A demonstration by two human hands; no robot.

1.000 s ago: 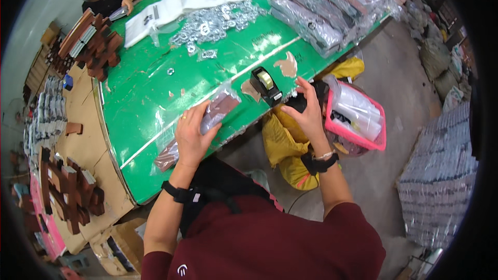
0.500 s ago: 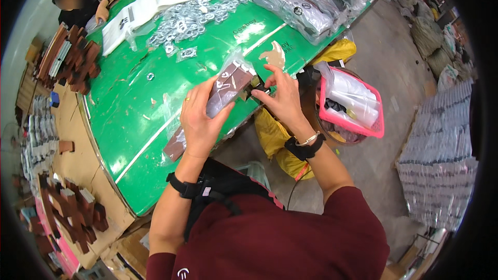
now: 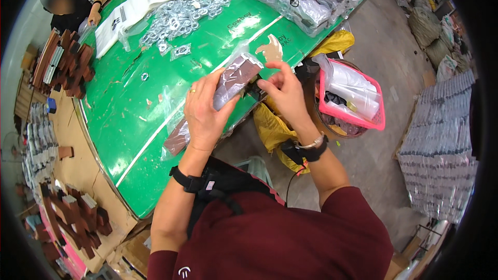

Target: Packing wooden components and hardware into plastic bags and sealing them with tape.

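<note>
A worker's left hand (image 3: pixel 205 111) wraps its grip around a brown bar in a clear bag (image 3: pixel 234 79), fingers curled under and thumb pressed on top, holding it tilted above the near edge of the green bench (image 3: pixel 124 119). The right hand (image 3: pixel 284 89) meets the bag's upper end, thumb and fingertips pressed together on the loose plastic there, a pinching grip rather than an open one. A second bagged brown bar (image 3: pixel 177 137) lies flat on the bench just beside the left wrist, close to the bench's edge. A black tape dispenser (image 3: pixel 254 91) sits partly hidden behind the hands at that same edge.

Off the bench's near edge there is open concrete floor (image 3: pixel 386 57), with a pink basket (image 3: pixel 353 101) of clear bags just beyond the right hand and a yellow sack (image 3: pixel 272 135) below it against the bench's side. Farther up the bench, a heap of small bagged metal rings (image 3: pixel 179 13) and rows of packed clear bags (image 3: pixel 295 0) crowd the far end; the middle of the bench holds only scraps. Another person (image 3: pixel 78 10) works at the bench's far left corner, beside stacked brown blocks (image 3: pixel 65 62). More brown blocks (image 3: pixel 72 218) sit on cardboard left of the bench, and stacked packets (image 3: pixel 441 135) line the floor well apart on the right
</note>
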